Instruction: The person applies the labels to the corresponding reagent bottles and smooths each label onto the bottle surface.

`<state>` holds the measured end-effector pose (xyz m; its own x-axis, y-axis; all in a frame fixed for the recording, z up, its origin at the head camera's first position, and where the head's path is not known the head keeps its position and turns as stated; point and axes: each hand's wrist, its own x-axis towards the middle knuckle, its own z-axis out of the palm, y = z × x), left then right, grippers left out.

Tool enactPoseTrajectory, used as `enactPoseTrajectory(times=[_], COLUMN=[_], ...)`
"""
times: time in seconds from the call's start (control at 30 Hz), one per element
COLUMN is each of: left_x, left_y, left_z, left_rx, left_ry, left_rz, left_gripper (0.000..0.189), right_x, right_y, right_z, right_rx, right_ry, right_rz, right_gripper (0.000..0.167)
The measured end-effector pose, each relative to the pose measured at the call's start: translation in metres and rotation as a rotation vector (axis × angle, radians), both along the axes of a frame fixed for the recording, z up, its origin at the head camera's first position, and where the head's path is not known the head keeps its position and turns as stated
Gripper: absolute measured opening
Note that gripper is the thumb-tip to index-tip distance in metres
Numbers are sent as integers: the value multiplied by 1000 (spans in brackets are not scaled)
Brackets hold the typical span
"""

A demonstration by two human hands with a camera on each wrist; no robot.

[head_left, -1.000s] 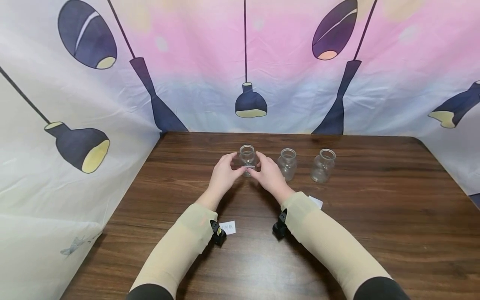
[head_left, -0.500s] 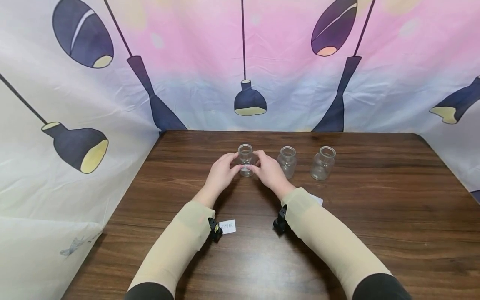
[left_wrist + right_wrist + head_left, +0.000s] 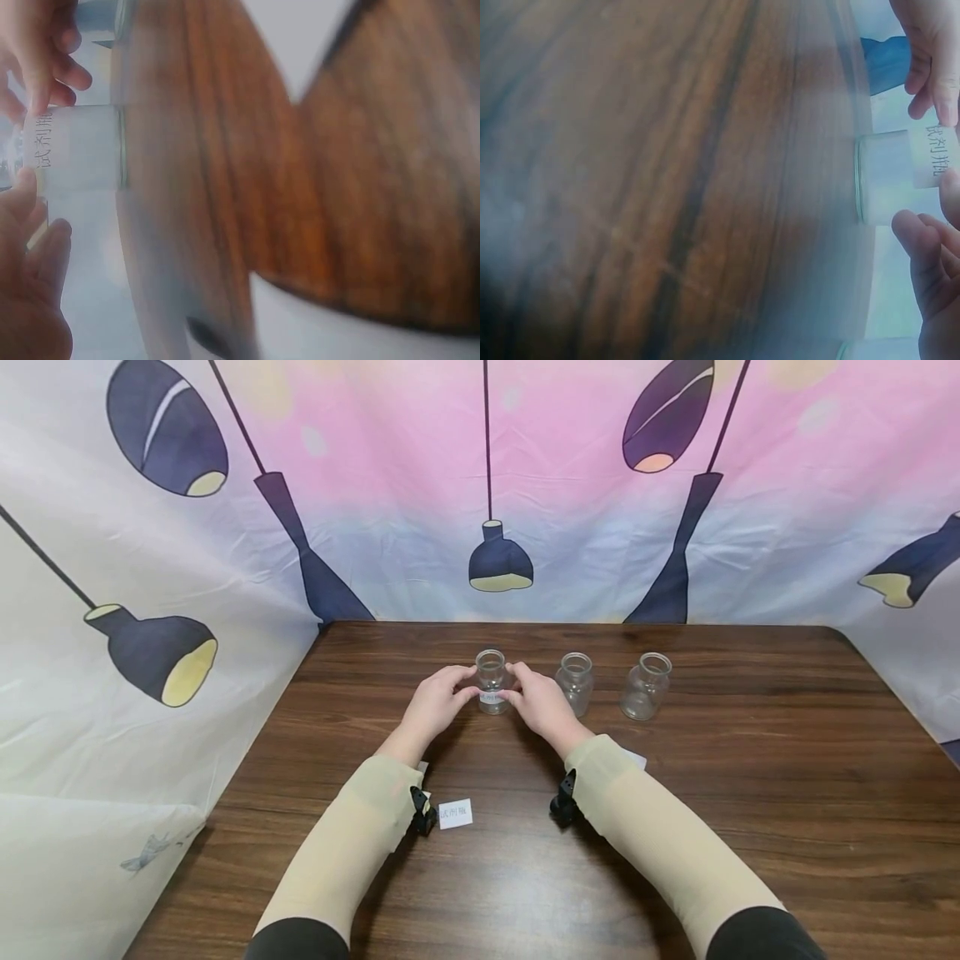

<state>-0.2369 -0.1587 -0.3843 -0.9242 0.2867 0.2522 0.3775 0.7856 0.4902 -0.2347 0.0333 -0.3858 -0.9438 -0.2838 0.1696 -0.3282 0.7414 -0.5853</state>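
A small clear glass bottle [image 3: 491, 670] stands upright near the far side of the wooden table. Across its front lies a white label [image 3: 491, 697] with handwritten characters, seen close up in both wrist views. My left hand [image 3: 437, 700] curves round the bottle's left side, its thumb at the label's left end. On the other side my right hand [image 3: 545, 703] does the same, thumb at the label's right end. In the left wrist view, the label [image 3: 42, 142] lies against the glass between the two thumbs. The back of the bottle is hidden.
Two similar glass bottles [image 3: 575, 681] stand to the right, the nearer one partly behind my right hand. A written white slip [image 3: 455, 814] lies beside my left sleeve. Another white paper [image 3: 636, 760] shows past the right sleeve. A printed cloth [image 3: 420, 552] hangs behind the table.
My thumbs have spread from the middle of the label towards its ends, so its writing shows. My left forearm has shifted slightly left, uncovering more of the slip on the table.
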Motion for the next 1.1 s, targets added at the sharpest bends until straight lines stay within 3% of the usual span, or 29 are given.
enactPoseTrajectory(times=[0.17, 0.3, 0.53, 0.73, 0.9, 1.1], left_x=[-1, 0, 3, 3, 2, 1], left_y=[-2, -3, 2, 4, 2, -1], left_z=[-2, -4, -10, -10, -6, -2], left_rx=[6, 21, 109, 78, 42, 17], left_ry=[-16, -64, -177, -130, -82, -97], left_rz=[-12, -19, -47, -19, -35, -62], left_gripper=[40, 46, 66, 58, 50, 46], right_x=[1, 1, 2, 3, 3, 2], right_y=[0, -1, -6, -11, -7, -3], right_z=[-1, -4, -10, -9, -6, -3], right_rx=[3, -12, -12, 34, 108, 155], right_ry=[-32, -74, -26, 18, 73, 54], right_rz=[-2, 25, 26, 23, 49, 92], right_gripper=[46, 57, 67, 60, 49, 48])
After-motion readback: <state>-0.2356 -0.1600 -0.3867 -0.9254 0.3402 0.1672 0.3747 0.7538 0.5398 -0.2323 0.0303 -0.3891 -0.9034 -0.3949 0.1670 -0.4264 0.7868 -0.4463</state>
